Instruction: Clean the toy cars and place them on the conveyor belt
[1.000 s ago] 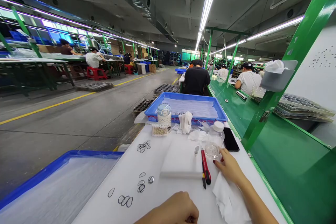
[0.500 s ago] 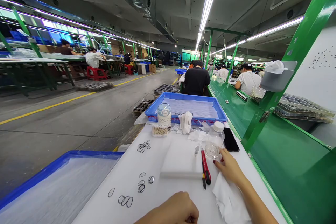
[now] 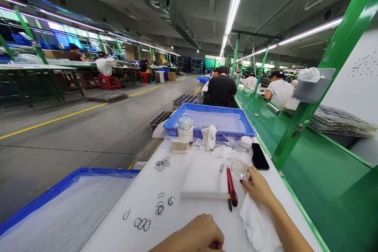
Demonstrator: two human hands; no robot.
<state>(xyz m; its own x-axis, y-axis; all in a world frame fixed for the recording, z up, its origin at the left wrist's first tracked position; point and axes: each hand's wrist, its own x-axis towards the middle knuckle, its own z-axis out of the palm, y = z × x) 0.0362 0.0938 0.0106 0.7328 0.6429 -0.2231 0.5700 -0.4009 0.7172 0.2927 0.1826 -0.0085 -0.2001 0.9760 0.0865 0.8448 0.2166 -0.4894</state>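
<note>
My left hand [image 3: 201, 231] is closed at the bottom middle, its fingers curled under and partly cut off by the frame edge. Whatever it may hold is hidden. My right hand [image 3: 260, 187] rests on the white table with thumb and forefinger apart, the fingertips close to the base of a clear plastic bottle [image 3: 239, 161] with a white cap. Under that wrist lies a crumpled white tissue [image 3: 256, 224]. Left of the hand are a red utility knife [image 3: 231, 189], a small vial [image 3: 221, 167] and a white foam block [image 3: 203, 179]. Several thin dark rings [image 3: 143, 224] lie scattered at the left.
Behind the bottle lies a black phone [image 3: 260, 156]. A jar [image 3: 185, 128], a box of cotton swabs [image 3: 180, 146] and a blue tray [image 3: 209, 136] stand at the table's far end. Another blue tray [image 3: 85, 172] sits at left. A green post [image 3: 313, 98] rises at right. Other people sit farther off.
</note>
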